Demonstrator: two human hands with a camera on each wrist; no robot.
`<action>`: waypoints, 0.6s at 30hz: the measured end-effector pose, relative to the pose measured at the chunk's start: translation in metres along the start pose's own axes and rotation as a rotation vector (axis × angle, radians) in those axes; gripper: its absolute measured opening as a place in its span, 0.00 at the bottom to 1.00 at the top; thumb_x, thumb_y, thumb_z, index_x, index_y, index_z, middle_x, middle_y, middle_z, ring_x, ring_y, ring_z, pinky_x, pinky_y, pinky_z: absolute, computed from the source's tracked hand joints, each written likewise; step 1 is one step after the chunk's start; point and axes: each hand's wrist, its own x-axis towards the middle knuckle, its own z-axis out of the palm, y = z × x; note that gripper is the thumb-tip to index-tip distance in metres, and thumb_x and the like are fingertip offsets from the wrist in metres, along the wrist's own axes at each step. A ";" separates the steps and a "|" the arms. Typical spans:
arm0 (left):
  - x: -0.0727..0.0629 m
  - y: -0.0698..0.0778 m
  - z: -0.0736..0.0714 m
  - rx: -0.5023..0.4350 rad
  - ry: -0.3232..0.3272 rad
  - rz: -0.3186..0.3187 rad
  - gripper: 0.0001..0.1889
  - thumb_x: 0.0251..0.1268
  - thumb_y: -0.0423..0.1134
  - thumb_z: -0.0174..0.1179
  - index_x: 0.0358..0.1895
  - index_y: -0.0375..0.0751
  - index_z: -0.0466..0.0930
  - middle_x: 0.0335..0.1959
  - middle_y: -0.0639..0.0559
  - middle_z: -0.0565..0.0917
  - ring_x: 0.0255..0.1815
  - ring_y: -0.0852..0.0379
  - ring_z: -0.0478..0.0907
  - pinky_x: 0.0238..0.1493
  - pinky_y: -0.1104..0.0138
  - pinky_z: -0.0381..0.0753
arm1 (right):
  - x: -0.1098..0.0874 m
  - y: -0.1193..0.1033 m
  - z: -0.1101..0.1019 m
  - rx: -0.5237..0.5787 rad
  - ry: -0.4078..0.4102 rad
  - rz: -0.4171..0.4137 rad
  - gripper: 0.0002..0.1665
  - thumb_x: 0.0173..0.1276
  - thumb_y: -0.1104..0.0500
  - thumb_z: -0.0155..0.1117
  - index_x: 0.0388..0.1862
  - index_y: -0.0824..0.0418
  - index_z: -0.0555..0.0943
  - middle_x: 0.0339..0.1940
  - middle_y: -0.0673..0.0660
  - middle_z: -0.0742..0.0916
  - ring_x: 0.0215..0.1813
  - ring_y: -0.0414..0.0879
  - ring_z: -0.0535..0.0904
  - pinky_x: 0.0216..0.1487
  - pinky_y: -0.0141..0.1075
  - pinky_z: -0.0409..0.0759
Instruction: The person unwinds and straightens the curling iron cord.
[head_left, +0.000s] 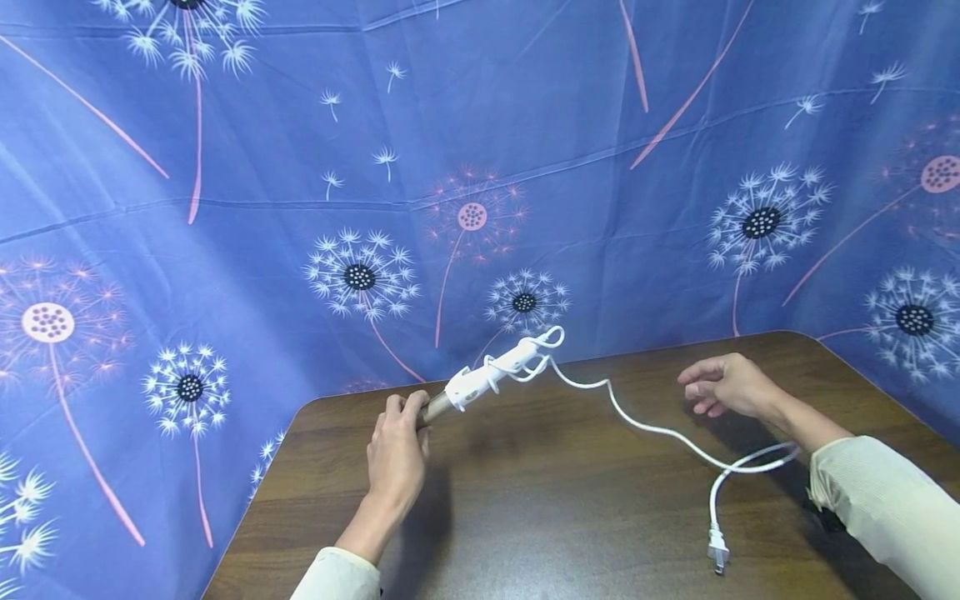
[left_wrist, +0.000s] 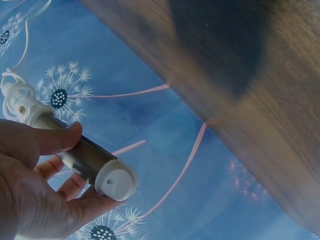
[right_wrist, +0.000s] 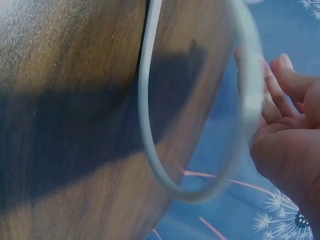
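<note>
My left hand (head_left: pixel 396 457) grips a curling iron (head_left: pixel 480 382) by its brownish-gold barrel (left_wrist: pixel 89 156), thumb on one side and fingers on the other. The white end cap (left_wrist: pixel 117 184) of the barrel faces the left wrist camera. Tilted up to the right, the iron shows its white handle with part of the cord wound around it. From there the white cord (head_left: pixel 660 431) trails right to a loop and a two-prong plug (head_left: pixel 717 548). My right hand (head_left: pixel 731 386), holding nothing, hovers near that loop with loosely bent fingers. In the right wrist view the cord loop (right_wrist: pixel 145 100) passes before it.
A brown wood-grain table (head_left: pixel 540 508) with rounded far corners lies under both hands. Close behind its far edge hangs a blue cloth (head_left: pixel 465 100) printed with dandelions, which continues along the left and right sides.
</note>
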 end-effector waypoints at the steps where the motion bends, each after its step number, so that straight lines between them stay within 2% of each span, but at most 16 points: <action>1: 0.000 0.001 0.000 -0.002 -0.003 0.001 0.26 0.44 0.26 0.73 0.48 0.51 0.78 0.39 0.48 0.77 0.37 0.43 0.79 0.25 0.50 0.77 | 0.000 -0.001 0.000 -0.007 0.003 -0.001 0.18 0.65 0.69 0.60 0.51 0.81 0.74 0.34 0.68 0.87 0.29 0.53 0.85 0.29 0.45 0.83; 8: -0.001 0.004 0.001 -0.015 -0.022 0.005 0.26 0.44 0.26 0.72 0.48 0.51 0.77 0.39 0.49 0.77 0.38 0.44 0.79 0.25 0.51 0.77 | -0.001 -0.011 0.004 -0.071 0.026 -0.053 0.19 0.65 0.63 0.65 0.49 0.76 0.78 0.34 0.66 0.87 0.32 0.49 0.85 0.32 0.40 0.82; 13: -0.001 0.005 0.000 -0.020 -0.021 0.016 0.26 0.43 0.25 0.73 0.48 0.50 0.78 0.39 0.48 0.78 0.37 0.44 0.79 0.25 0.50 0.77 | 0.000 -0.019 0.011 -0.142 0.047 -0.126 0.20 0.64 0.57 0.67 0.49 0.69 0.81 0.44 0.64 0.87 0.43 0.46 0.83 0.40 0.34 0.78; 18: -0.002 0.007 -0.001 -0.027 -0.030 0.018 0.27 0.43 0.25 0.72 0.48 0.51 0.78 0.39 0.48 0.78 0.38 0.44 0.79 0.25 0.50 0.77 | 0.001 -0.031 0.019 -0.125 0.020 -0.164 0.22 0.65 0.53 0.65 0.52 0.66 0.81 0.50 0.64 0.85 0.51 0.49 0.81 0.47 0.30 0.75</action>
